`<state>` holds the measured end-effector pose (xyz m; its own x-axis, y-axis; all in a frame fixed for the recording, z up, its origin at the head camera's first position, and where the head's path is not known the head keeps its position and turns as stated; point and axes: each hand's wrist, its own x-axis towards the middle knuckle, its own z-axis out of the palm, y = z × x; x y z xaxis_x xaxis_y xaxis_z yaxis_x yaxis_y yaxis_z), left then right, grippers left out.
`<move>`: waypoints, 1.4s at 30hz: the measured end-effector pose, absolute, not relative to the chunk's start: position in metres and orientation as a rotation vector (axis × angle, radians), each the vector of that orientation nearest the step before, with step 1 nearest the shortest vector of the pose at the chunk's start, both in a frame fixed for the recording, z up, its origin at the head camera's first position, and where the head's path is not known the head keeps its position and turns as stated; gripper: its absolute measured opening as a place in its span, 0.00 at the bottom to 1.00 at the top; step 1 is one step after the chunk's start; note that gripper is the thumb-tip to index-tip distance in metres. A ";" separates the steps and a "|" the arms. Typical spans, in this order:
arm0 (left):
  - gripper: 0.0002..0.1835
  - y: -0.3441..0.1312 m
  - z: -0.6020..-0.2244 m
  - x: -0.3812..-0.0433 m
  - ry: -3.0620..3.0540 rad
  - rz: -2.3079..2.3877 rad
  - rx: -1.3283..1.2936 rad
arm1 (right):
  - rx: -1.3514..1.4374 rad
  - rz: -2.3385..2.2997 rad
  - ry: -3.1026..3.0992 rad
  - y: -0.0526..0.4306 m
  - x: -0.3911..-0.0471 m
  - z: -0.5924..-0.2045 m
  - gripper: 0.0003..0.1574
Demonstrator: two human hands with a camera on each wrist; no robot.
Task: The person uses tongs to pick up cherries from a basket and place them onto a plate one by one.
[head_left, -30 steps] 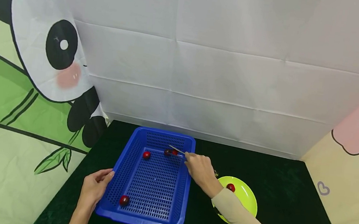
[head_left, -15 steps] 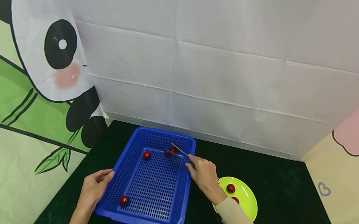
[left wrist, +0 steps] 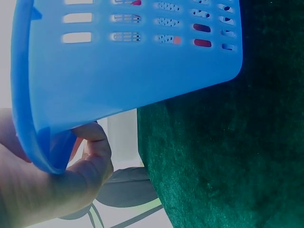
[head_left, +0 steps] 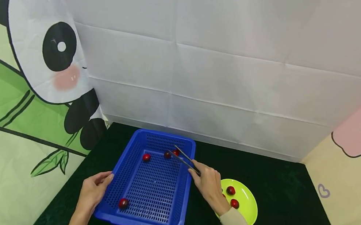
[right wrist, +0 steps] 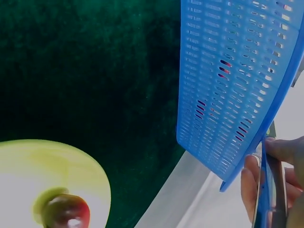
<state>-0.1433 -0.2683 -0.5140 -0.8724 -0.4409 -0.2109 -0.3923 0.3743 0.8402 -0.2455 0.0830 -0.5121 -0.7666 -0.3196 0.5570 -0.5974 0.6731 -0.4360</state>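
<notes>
In the head view, my left hand [head_left: 91,193] grips the left rim of a blue perforated basket [head_left: 186,201], thumb on top. Its curled fingers show under the rim in the left wrist view. My right hand [head_left: 207,184] holds metal tongs [head_left: 184,162] over the basket's right rim. The tongs' arms are spread, with their tips by two dark red round fruits at the back: a darker fruit [head_left: 167,155] and a redder fruit [head_left: 176,152]. Whether the tips touch them I cannot tell. Another red fruit [head_left: 146,157] lies left of these, and one fruit [head_left: 123,203] sits near the front left.
Right of the basket stands a yellow-green plate [head_left: 247,209] bearing red fruits, including one fruit [head_left: 230,190] and another fruit [head_left: 234,203]; my right forearm partly covers it. Dark green cloth [head_left: 284,196] covers the table. A white sheet [head_left: 217,79] hangs behind.
My right hand has drawn back to the right and toward me, and the tongs' arms have spread wider. More of the plate's fruit shows. My left hand stays on the rim.
</notes>
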 end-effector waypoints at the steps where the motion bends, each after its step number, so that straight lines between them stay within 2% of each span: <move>1: 0.24 -0.268 -0.515 -0.143 -2.564 -1.544 0.777 | 0.708 0.850 -2.438 0.084 -0.245 -0.513 0.24; 16: 0.25 -0.269 -0.521 -0.145 -2.563 -1.556 0.788 | 0.685 0.889 -2.347 0.100 -0.235 -0.522 0.25; 42: 0.26 -0.271 -0.520 -0.145 -2.584 -1.548 0.795 | 0.585 0.960 -2.284 0.147 -0.209 -0.514 0.25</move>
<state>-0.1453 -0.2706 -0.5202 -0.8694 -0.4364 -0.2318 -0.4102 0.3760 0.8309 -0.2089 0.1468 -0.5136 -0.7312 -0.1656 0.6618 -0.5886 0.6435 -0.4893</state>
